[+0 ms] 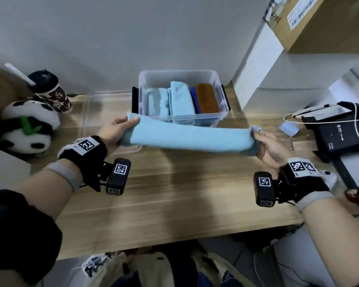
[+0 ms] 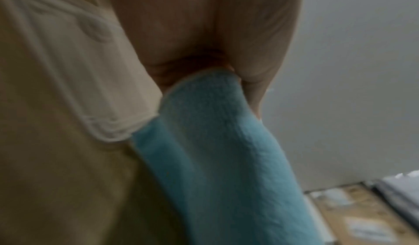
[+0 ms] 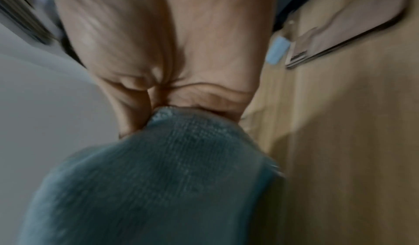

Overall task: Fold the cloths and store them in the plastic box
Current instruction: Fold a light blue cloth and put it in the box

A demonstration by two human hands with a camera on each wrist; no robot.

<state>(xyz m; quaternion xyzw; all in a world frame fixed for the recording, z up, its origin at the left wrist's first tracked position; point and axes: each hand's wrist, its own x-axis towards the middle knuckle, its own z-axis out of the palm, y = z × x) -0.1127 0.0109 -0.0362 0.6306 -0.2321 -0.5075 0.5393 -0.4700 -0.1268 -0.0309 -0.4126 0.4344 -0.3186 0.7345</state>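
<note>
A long, folded light-blue terry cloth [image 1: 187, 137] is held stretched level above the wooden bench [image 1: 174, 193], in the middle of the head view. Its left end is pinched between thumb and fingers of the left hand [image 1: 116, 131], and its right end is grasped in the same way by the right hand [image 1: 272, 146]; each grip is clenched on the cloth. In the left wrist view the light-blue cloth [image 2: 217, 150] is seen running out from under the thumb; in the right wrist view, which is blurred, the cloth end [image 3: 163, 168] is bunched under the fingers. Just beyond the cloth, in the upper middle of the frame, the clear plastic box [image 1: 222, 94] stands on the bench, with folded light-blue, dark-blue and brown cloths packed side by side in it. A plush panda [image 1: 27, 129] and a lidded patterned cup [image 1: 50, 90] are seen at the left edge.
</note>
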